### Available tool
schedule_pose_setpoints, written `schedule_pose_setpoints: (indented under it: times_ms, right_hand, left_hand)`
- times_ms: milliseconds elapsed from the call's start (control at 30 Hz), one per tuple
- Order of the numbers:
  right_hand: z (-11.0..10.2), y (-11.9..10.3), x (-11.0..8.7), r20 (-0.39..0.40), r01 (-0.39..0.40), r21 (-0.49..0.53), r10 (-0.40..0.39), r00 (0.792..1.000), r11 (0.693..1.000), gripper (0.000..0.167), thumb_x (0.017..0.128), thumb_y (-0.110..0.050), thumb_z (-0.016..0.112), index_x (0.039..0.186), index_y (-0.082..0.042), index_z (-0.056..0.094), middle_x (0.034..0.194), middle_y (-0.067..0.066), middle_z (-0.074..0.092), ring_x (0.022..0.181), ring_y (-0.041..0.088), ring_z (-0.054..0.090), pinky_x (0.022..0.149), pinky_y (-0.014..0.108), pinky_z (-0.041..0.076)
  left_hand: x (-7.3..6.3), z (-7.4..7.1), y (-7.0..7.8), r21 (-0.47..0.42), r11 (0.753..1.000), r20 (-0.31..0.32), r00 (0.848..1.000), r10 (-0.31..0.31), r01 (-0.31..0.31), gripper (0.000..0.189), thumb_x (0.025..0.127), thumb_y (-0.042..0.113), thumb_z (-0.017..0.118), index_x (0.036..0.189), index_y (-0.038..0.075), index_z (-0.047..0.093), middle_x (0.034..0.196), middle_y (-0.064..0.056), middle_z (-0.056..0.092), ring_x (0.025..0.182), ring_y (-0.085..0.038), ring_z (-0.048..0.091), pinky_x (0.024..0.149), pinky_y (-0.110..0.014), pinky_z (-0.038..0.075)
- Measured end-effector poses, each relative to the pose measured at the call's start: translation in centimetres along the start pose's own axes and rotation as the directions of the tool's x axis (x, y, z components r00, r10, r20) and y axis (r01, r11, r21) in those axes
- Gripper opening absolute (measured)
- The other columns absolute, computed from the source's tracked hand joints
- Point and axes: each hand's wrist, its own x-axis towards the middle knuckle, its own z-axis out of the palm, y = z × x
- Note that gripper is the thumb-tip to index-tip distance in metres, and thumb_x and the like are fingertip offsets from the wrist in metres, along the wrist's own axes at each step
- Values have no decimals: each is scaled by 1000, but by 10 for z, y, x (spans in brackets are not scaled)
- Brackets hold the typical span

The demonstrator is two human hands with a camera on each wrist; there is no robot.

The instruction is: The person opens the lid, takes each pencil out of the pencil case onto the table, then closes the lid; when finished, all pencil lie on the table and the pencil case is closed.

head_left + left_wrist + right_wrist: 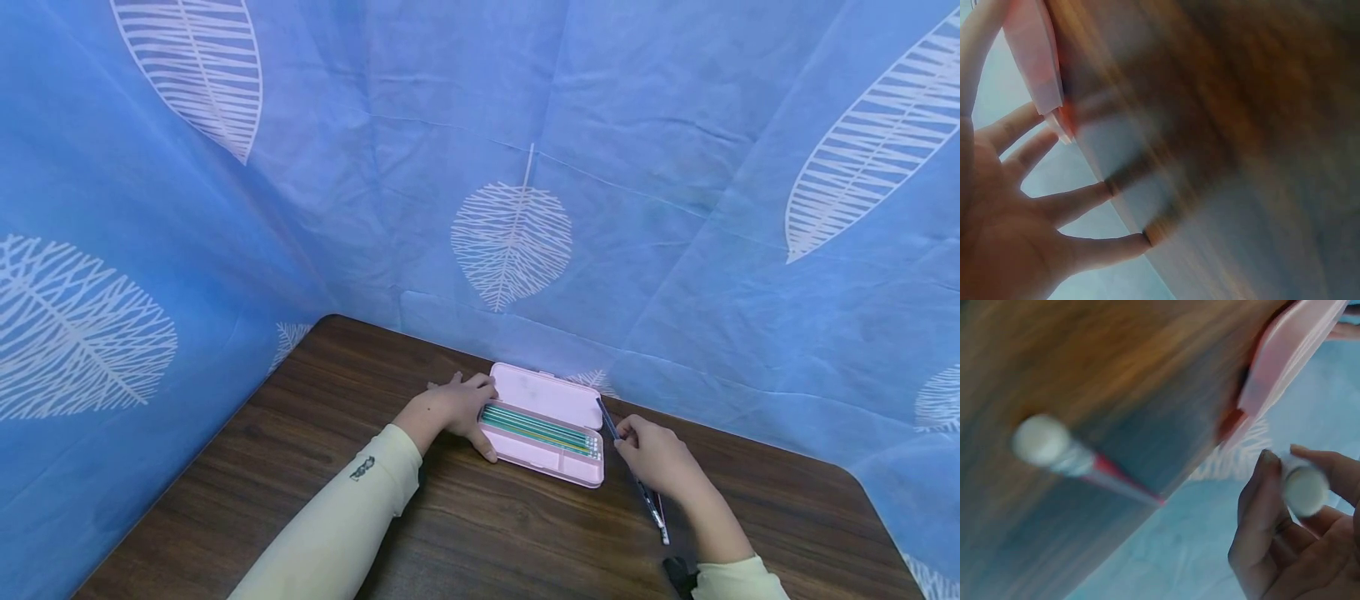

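A pink pencil case (543, 468) lies with its lid (547, 396) folded back on the table. Several green pencils (525, 423) and a yellow one lie side by side inside it. At the case's left end rests my left hand (461, 408), fingers spread and fairly straight, the thumb by the front edge. To the right of the case, my right hand (660, 457) pinches a dark pencil (608, 419) between thumb and fingers. Its white eraser end (1307, 492) faces the right wrist camera. Another pencil with a reddish shaft (1125, 478) and white eraser lies on the table.
The dark wood table (480, 542) has rounded back corners. Behind it and along its left side hangs a blue cloth (637, 208) with white leaf prints. The case lies near the table's back edge.
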Motion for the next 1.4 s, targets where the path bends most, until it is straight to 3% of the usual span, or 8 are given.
schedule_pose_setpoints:
  times_ms: [333, 500, 667, 900, 1400]
  right_hand:
    - [-9, 35, 0, 61, -98, 166, 89, 994, 981, 24, 106, -14, 61, 121, 5, 63, 88, 8, 67, 63, 18, 59, 57, 35, 56]
    - [-9, 47, -4, 65, -152, 182, 143, 988, 971, 24, 105, -13, 60, 118, 7, 61, 91, 13, 69, 65, 18, 66, 59, 37, 62]
    - [-10, 54, -5, 69, -200, 143, 192, 979, 969, 23, 106, -11, 57, 116, 10, 58, 91, 16, 66, 67, 19, 67, 60, 39, 63]
    - [-4, 61, -3, 93, -246, 105, 237, 967, 964, 35, 106, -9, 57, 131, 16, 53, 92, 20, 65, 69, 20, 67, 60, 37, 64]
    - [0, 66, 7, 129, -268, 98, 255, 958, 958, 42, 105, -8, 58, 138, 18, 49, 84, 19, 65, 62, 15, 71, 58, 34, 65]
  left_hand:
    - [1, 0, -2, 5, 1000, -3, 1000, -1, 1, 107, 75, 64, 92, 161, 23, 46, 178, 0, 27, 166, -50, 19, 121, -84, 26]
    - [3, 2, -2, 11, 1000, 6, 1000, 7, -7, 106, 75, 65, 91, 162, 24, 45, 179, 1, 25, 166, -49, 18, 122, -84, 25]
    - [4, 3, -3, 24, 1000, 3, 1000, 8, -8, 107, 75, 66, 90, 162, 24, 44, 178, 2, 25, 166, -49, 19, 122, -83, 25]
    - [4, 4, -4, 30, 1000, 10, 1000, 7, -8, 107, 76, 67, 89, 163, 24, 43, 178, 2, 25, 166, -49, 19, 122, -82, 26]
    - [3, 4, -4, 30, 1000, 16, 1000, 8, -8, 106, 77, 67, 89, 163, 25, 42, 179, 3, 24, 166, -48, 18, 122, -82, 26]
